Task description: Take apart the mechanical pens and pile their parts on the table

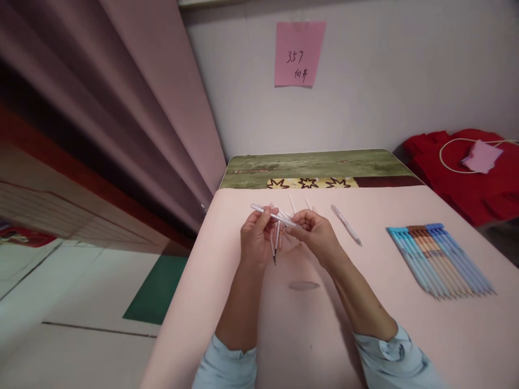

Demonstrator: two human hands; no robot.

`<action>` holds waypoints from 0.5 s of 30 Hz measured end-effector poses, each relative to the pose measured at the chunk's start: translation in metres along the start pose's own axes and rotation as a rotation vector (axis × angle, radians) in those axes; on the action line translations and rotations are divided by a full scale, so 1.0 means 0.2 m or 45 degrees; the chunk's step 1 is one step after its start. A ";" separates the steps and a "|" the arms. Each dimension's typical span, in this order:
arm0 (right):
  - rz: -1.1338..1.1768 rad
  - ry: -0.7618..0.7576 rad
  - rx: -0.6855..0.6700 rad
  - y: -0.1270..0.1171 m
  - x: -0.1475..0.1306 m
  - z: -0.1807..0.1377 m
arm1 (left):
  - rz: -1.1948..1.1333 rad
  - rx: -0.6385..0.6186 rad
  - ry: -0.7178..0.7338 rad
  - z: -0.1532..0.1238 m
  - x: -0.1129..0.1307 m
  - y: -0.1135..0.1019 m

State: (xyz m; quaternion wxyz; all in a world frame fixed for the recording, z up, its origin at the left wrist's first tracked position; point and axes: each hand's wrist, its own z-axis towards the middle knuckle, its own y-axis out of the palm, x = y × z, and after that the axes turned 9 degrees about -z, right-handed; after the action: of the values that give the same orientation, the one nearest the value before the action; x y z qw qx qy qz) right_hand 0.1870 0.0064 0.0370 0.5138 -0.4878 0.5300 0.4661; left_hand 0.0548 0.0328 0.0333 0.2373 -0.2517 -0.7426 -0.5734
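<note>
Both hands hold one pale, whitish pen (pixel 279 218) slantwise above the table. My left hand (pixel 258 235) pinches it near its upper left part, and my right hand (pixel 314 232) closes on its lower right end. Under and between the hands lie several thin pen refills (pixel 277 243), some with dark tips, partly hidden by my fingers. To the right of my right hand a single whitish pen (pixel 346 226) rests on the pink tabletop.
Several pens in turquoise, brown and blue groups (pixel 440 262) lie side by side on the right of the pink table cover (pixel 324 335). A red cloth (pixel 458 178) is beyond the table's right edge. A curtain (pixel 162 97) hangs at the left; a pink note (pixel 300 54) is on the wall.
</note>
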 end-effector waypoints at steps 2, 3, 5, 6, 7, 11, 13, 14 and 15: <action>-0.009 0.034 -0.013 -0.01 -0.01 0.00 | -0.028 -0.007 -0.001 0.00 -0.01 0.00; -0.035 0.071 -0.044 -0.02 -0.01 0.00 | -0.043 -0.017 -0.005 0.00 -0.01 0.00; -0.111 0.190 -0.125 -0.03 -0.01 -0.01 | -0.057 -0.038 -0.015 0.00 -0.02 0.00; -0.146 0.247 -0.152 -0.03 -0.01 -0.01 | -0.053 -0.048 -0.020 0.00 -0.02 0.00; -0.172 0.286 -0.170 -0.03 0.00 -0.01 | -0.047 -0.052 -0.022 0.00 -0.01 0.00; -0.122 0.227 -0.130 -0.03 0.00 0.00 | -0.072 -0.025 0.009 0.01 0.00 0.00; -0.060 0.166 -0.083 -0.03 0.00 0.00 | -0.094 -0.007 0.018 0.01 0.00 0.00; -0.046 0.157 -0.071 -0.03 0.00 0.00 | -0.096 -0.004 0.016 0.01 0.00 0.00; -0.047 0.164 -0.082 -0.03 0.00 0.00 | -0.091 -0.006 0.010 0.01 0.00 0.00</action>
State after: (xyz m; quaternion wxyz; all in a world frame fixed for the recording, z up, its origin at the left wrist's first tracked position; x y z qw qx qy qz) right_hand 0.1919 0.0053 0.0375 0.4711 -0.5429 0.5376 0.4409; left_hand 0.0546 0.0343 0.0335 0.2189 -0.2235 -0.7488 -0.5843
